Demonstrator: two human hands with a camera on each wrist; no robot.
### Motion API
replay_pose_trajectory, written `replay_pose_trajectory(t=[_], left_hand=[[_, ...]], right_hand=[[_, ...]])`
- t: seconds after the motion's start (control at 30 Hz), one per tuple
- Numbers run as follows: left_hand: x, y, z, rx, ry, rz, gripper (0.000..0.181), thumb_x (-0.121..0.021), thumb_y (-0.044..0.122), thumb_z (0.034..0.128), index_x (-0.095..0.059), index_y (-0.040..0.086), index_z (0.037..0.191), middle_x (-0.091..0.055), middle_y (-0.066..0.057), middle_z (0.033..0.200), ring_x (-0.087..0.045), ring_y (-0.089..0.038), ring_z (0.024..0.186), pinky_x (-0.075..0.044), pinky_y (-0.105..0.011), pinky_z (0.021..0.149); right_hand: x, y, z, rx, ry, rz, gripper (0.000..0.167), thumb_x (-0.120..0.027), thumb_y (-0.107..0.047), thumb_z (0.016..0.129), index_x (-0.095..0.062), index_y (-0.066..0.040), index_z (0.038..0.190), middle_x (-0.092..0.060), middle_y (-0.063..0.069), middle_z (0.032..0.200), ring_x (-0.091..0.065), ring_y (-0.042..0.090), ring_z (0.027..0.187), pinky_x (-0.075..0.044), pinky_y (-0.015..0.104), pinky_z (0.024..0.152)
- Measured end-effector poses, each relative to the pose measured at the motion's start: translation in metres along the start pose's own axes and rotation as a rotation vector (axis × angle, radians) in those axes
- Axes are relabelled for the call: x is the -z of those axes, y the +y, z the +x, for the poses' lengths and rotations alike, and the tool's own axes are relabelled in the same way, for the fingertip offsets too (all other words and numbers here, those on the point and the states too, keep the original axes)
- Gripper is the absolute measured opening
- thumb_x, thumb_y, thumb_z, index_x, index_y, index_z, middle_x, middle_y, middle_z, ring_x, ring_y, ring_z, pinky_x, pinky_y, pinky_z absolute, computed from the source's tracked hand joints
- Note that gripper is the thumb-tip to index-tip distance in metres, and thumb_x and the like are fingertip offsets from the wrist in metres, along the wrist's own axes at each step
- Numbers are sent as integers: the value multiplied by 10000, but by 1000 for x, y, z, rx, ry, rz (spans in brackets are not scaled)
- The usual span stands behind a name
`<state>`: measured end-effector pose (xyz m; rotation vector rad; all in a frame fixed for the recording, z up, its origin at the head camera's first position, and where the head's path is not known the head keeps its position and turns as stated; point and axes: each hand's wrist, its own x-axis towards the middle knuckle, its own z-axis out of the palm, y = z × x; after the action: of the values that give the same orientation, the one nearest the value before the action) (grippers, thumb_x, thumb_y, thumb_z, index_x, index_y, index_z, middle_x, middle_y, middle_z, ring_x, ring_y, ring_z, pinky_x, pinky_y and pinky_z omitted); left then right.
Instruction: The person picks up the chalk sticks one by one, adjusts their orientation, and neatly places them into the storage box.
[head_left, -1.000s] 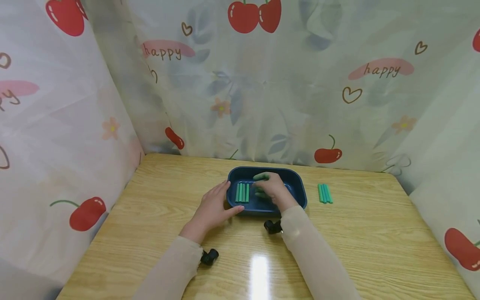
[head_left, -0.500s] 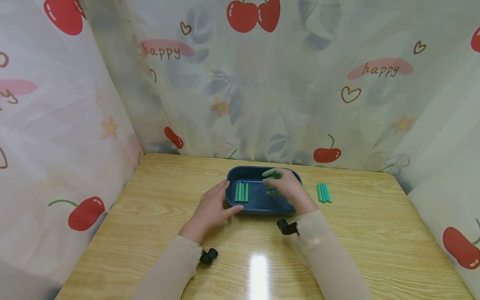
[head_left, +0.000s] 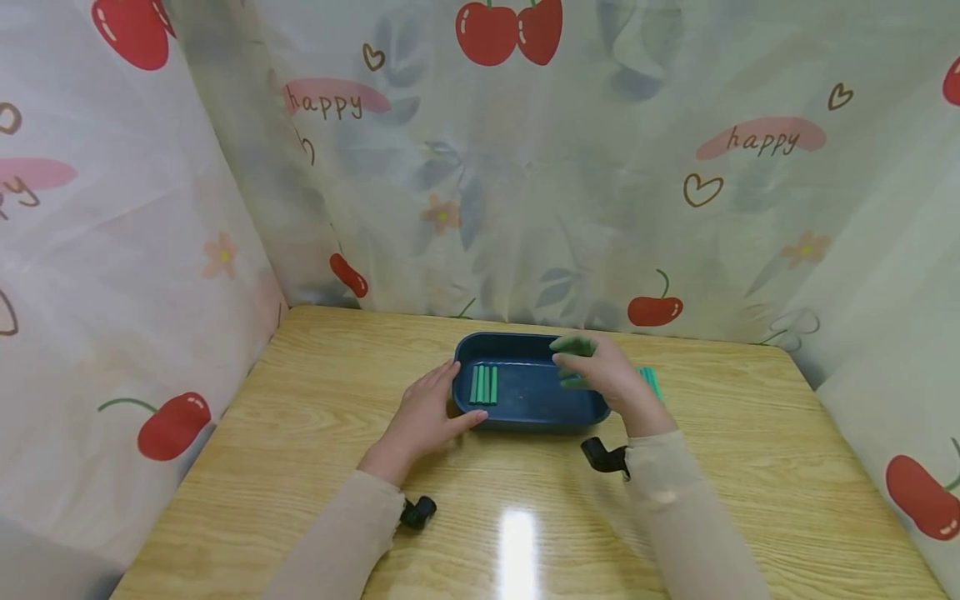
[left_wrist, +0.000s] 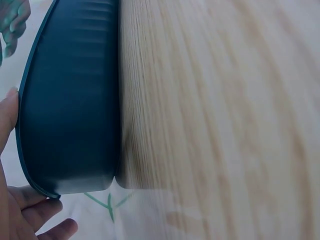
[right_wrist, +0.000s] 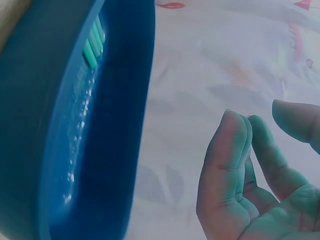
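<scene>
My left hand (head_left: 422, 417) holds the near left corner of a dark blue rectangular box (head_left: 528, 423), thumb at the front rim and fingers at the left end. In the left wrist view, the thumb and fingertips touch the rim of the box (left_wrist: 75, 100). Several short green sticks (head_left: 483, 385) lie side by side inside, at its left end. Over the box's right end is my right hand (head_left: 603, 371). The right wrist view shows that hand (right_wrist: 255, 185) with nothing in it, fingers loosely bent and thumb apart. Green and blue-green sticks (head_left: 650, 381) lie beyond the right wrist, partly hidden.
The box stands on a wood-grain table (head_left: 337, 358), near its back edge. A printed cloth (head_left: 525, 208) hangs behind the table and at both sides. Small black wrist cameras (head_left: 603, 456) jut from both sleeves.
My right hand has moved right, from the middle of the box to its right end, and its wrist now partly covers the loose sticks. The left hand and box stay put.
</scene>
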<state>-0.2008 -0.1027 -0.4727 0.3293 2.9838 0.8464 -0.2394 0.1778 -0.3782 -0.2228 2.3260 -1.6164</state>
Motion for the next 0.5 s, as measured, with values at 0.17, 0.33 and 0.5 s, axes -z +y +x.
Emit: replay_pose_trajectory(t=[0.17,0.33,0.5], left_hand=[[0,0,0,0,0,-2,1017,-606,709,863,-240,112,1601,-229,-60,1652,-224,-261,1508,-177,-489,1215],[1,0,0,-2,-1,-7,1019,-610,705,862,-240,109,1601,-232,-66,1651,-227,-268,1507,-179,-493,1214],[1,1,0,-4,-6,-6,1019,-605,705,865,-233,108,1602,-227,-66,1652,-221,-266,1509,-175,-487,1216]], right_hand=[[9,-2,-7,4,6,-15,431,-588,-150,1018,-499,96,1361,-531,294,1321,-597,426,1078,-572,394,871],[19,-4,-13,-7,29,-38,428,-578,-152,1023,-504,96,1364,-531,286,1307,-628,359,1029,-569,379,871],[30,-1,-19,1,67,-80,444,-571,-177,1028,-499,93,1373,-546,276,1285,-631,315,994,-559,378,876]])
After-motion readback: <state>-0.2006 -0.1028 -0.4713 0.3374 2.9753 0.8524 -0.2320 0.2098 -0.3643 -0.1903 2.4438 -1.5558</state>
